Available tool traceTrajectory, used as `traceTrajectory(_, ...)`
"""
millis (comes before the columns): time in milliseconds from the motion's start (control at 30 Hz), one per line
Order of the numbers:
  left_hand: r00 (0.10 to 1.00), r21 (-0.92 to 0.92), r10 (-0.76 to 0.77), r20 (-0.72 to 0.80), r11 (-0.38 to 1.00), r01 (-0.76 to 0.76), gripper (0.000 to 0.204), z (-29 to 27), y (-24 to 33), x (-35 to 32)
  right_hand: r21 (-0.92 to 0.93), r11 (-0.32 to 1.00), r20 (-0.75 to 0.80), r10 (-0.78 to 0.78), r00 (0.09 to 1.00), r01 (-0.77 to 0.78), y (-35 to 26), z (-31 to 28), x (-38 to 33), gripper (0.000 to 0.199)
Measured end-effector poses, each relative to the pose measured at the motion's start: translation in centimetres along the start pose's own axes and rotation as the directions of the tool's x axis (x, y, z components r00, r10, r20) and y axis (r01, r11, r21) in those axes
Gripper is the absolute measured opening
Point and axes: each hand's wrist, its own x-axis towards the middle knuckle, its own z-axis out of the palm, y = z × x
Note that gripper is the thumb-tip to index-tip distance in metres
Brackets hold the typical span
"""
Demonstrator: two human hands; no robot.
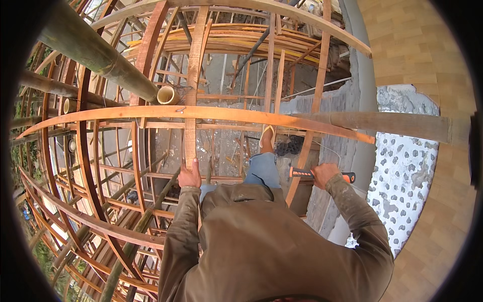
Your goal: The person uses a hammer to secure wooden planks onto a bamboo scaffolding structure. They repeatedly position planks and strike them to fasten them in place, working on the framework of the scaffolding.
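Note:
My left hand (189,174) is closed round the near end of an upright wooden board (190,143). That board runs away from me and passes beneath a long crosswise beam (226,115); a bent nail shows on the beam close to where they cross. On the right, my right hand (326,174) grips a hammer (348,177) by its orange-and-black handle, held sideways. The hammer's head is hard to make out. The hand is apart from the slanting timber (308,141) to its left.
Thick bamboo poles (108,60) and timber framing crowd the left. Far ahead lies a stack of long boards (226,38). Below, my sandalled foot (267,137) shows above a debris-strewn floor. To the right are a concrete edge (359,85), a white spotted panel (402,171) and tan tiling (402,40).

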Motion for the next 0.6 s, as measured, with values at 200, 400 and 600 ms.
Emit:
traceTrajectory(200, 0.997, 0.0, 0.053, -0.056, 0.999, -0.053, 0.073, 0.2, -0.3, 0.3, 0.143, 0.98, -0.237, 0.167, 0.957, -0.135, 2.1, -0.9, 3.5, 0.017)
traceTrajectory(400, 0.995, -0.016, 0.084, -0.052, 0.996, -0.085, 0.073, 0.5, -0.4, 0.5, 0.148, 0.989, -0.142, 0.026, 0.99, -0.004, -0.8, 4.1, 1.8, 0.021)
traceTrajectory(600, 0.992, -0.131, 0.125, -0.03, 0.983, -0.128, 0.076, 0.5, -0.5, 0.4, 0.283, 0.954, -0.249, 0.175, 0.953, -0.101, -0.1, 1.2, 2.5, 0.023)
